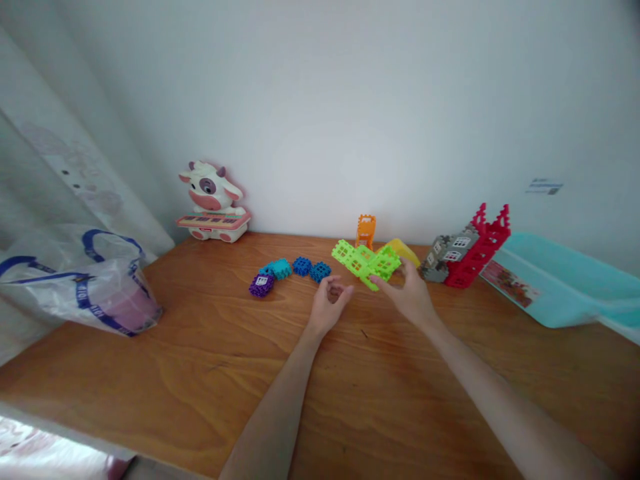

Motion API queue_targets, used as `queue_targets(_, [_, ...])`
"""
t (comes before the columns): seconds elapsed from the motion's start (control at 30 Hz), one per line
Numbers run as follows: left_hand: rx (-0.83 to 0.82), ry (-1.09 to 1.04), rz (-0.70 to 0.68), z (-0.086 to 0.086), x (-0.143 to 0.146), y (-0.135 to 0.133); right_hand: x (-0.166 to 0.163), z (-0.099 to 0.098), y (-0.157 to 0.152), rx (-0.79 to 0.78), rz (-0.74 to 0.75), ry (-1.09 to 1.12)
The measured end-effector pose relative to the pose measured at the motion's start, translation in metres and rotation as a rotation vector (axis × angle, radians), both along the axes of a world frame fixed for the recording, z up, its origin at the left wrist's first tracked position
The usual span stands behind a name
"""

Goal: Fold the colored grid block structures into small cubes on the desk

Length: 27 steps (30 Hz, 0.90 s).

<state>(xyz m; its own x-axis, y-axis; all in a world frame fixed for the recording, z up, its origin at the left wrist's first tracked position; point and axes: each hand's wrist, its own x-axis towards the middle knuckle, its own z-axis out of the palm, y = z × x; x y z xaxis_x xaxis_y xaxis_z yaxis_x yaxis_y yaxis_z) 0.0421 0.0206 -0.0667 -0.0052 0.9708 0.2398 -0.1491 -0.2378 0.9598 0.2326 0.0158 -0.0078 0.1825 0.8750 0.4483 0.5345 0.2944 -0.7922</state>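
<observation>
My right hand [411,293] grips a lime-green assembly of joined window-grid building pieces [367,261] by its right side, thumb in front and fingers behind. The assembly is held tilted above the table. My left hand [329,303] is just left of it, fingers curved and apart from the thumb, with nothing between them. Blue block pieces [303,267] lie beyond my left hand. To their left are a turquoise piece [281,269] and a purple piece with a white window [261,285]. An orange piece [366,229] stands behind the green assembly, and a yellow piece [404,252] is partly hidden behind it.
A red block structure [475,250] with grey pieces [440,259] leans at the right, beside a light-blue bin [560,293]. At the back left sits a cow toy keyboard [213,207]. A clear bag with blue straps [107,293] stands on the wooden table [200,373].
</observation>
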Motion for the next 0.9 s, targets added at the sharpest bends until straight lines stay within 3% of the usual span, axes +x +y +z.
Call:
queue_targets(0.17, [-0.121, -0.106, -0.337, 0.010, 0.008, -0.015, -0.004, -0.032, -0.062, -0.169, 0.223, 0.351])
queue_targets(0.27, [-0.168, -0.072, -0.355, 0.015, 0.012, -0.024, -0.003, -0.048, -0.077, -0.246, 0.275, 0.494])
queue_targets(0.4, [-0.209, -0.146, -0.333, 0.014, 0.016, -0.026, 0.004, -0.055, -0.080, -0.185, 0.311, 0.601])
queue_targets(0.63, [-0.272, -0.214, -0.403, 0.006, 0.021, -0.027, 0.006, -0.050, -0.086, -0.200, 0.347, 0.524])
queue_targets(0.9, [-0.264, -0.007, -0.415, 0.010, 0.023, -0.038, 0.008, -0.050, -0.088, -0.091, 0.237, 0.182])
